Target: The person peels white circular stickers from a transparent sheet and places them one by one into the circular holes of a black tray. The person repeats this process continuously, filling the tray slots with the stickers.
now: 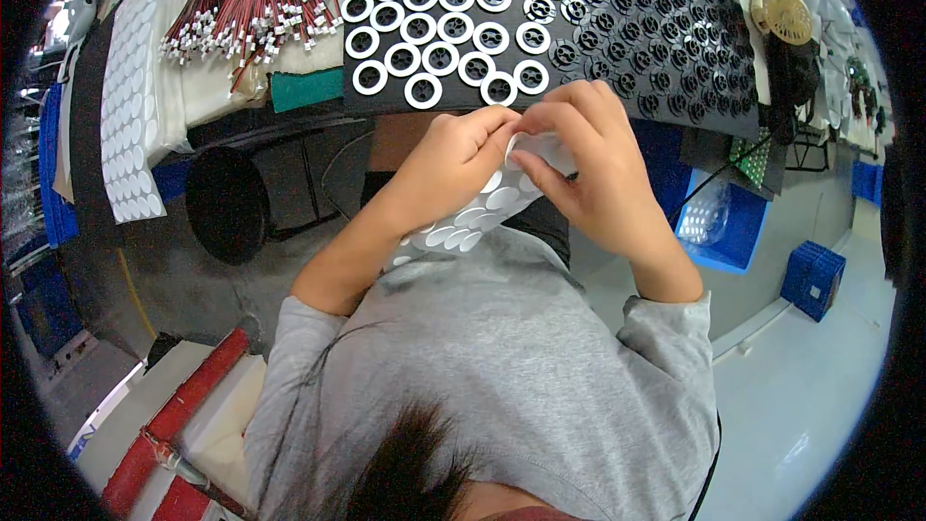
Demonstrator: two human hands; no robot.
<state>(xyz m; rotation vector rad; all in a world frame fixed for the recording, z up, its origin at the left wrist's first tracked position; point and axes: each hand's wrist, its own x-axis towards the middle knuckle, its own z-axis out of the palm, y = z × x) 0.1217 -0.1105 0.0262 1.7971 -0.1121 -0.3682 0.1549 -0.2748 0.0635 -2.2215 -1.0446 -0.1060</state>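
Work, as I judge it, is at the peeling step: my left grip (455, 162) pinches close on the upper end of the sheet (487, 213), and my right grip (603, 166) is narrow and closed there too, its thumb against a white disc (512, 150). Whether that disc is loose I cannot tell, since my fingers cover part of it. The next move seems to call for a steady left hold while the right lifts the disc by its rim, without creasing it. The sheet is in the air between my shirt (463, 347) and the near edge of the desk (381, 104), where white rings (441, 43) lie in rows. Its long axis runs aslant, from low on my left, by the shirt, up and away to my right, so the worked end points toward the desk. It bows, discs facing up at me, my left forearm (357, 241) hiding some of its lower part.
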